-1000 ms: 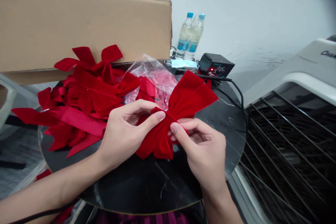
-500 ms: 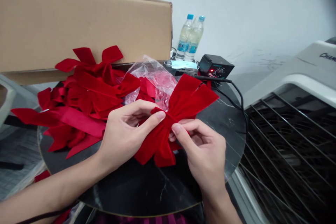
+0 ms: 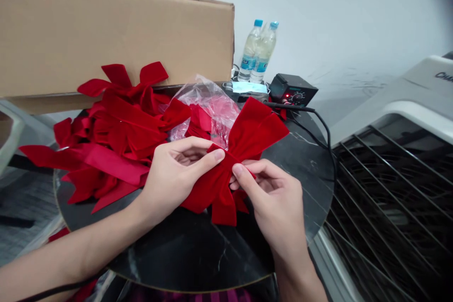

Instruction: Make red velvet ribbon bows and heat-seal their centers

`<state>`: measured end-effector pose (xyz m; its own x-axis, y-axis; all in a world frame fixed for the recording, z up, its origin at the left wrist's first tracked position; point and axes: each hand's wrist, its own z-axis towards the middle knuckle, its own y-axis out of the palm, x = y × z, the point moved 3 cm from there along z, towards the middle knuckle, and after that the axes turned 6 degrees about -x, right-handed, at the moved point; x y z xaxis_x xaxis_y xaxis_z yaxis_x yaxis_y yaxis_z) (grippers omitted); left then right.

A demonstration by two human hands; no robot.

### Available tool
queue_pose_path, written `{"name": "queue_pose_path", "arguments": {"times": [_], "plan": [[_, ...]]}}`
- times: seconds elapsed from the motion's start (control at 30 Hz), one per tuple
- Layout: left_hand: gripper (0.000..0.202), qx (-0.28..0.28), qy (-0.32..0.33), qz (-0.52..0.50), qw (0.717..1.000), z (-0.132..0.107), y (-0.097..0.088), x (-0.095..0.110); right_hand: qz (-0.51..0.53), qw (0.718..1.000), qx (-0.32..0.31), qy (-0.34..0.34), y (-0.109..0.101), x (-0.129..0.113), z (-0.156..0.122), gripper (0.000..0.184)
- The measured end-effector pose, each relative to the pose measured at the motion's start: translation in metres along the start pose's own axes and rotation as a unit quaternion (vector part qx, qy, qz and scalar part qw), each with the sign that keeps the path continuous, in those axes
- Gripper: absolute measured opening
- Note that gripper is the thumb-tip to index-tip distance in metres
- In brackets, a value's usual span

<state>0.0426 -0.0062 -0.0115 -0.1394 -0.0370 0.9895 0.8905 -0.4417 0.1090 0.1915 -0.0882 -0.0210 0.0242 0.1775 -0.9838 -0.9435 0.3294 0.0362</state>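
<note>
Both my hands hold a red velvet bow [image 3: 253, 132] over a round black marble table [image 3: 198, 255]. My left hand [image 3: 179, 172] grips the bow's left side near its gathered middle, with the thumb resting on top. My right hand [image 3: 272, 198] pinches the middle from the lower right between thumb and fingers. The bow's tails hang down between my hands, and my fingers hide part of the knot. Left of my left hand lies a heap of red velvet bows and ribbon [image 3: 120, 132], beside a clear plastic bag [image 3: 208, 108].
A large cardboard box [image 3: 106, 37] stands along the table's back edge. Behind the bow are several items: water bottles [image 3: 257, 52], a blue face mask [image 3: 247, 87] and a black soldering station [image 3: 292, 89] with a cable. A grilled white appliance [image 3: 389, 188] fills the right.
The bow has turned slightly in my fingers, with its upper loops shifting and its tails settling lower. My hands stay on its middle, and the view has shifted slightly.
</note>
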Motion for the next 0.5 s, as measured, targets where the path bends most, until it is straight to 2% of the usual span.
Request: {"name": "queue_pose_path", "arguments": {"times": [0.13,0.3,0.5], "plan": [[0.018,-0.011,-0.045,-0.059,0.997,0.003,0.001,-0.008,-0.006,1.000,0.005,0.017,-0.001,0.000,-0.001,0.016],[0.021,-0.056,-0.100,-0.153,0.982,0.008,0.003,-0.010,-0.030,0.999,0.012,-0.039,-0.002,-0.003,-0.004,0.013],[0.020,-0.121,-0.161,-0.218,0.955,0.011,0.005,-0.008,-0.026,0.998,-0.011,-0.061,-0.005,-0.005,-0.005,0.011]]}}
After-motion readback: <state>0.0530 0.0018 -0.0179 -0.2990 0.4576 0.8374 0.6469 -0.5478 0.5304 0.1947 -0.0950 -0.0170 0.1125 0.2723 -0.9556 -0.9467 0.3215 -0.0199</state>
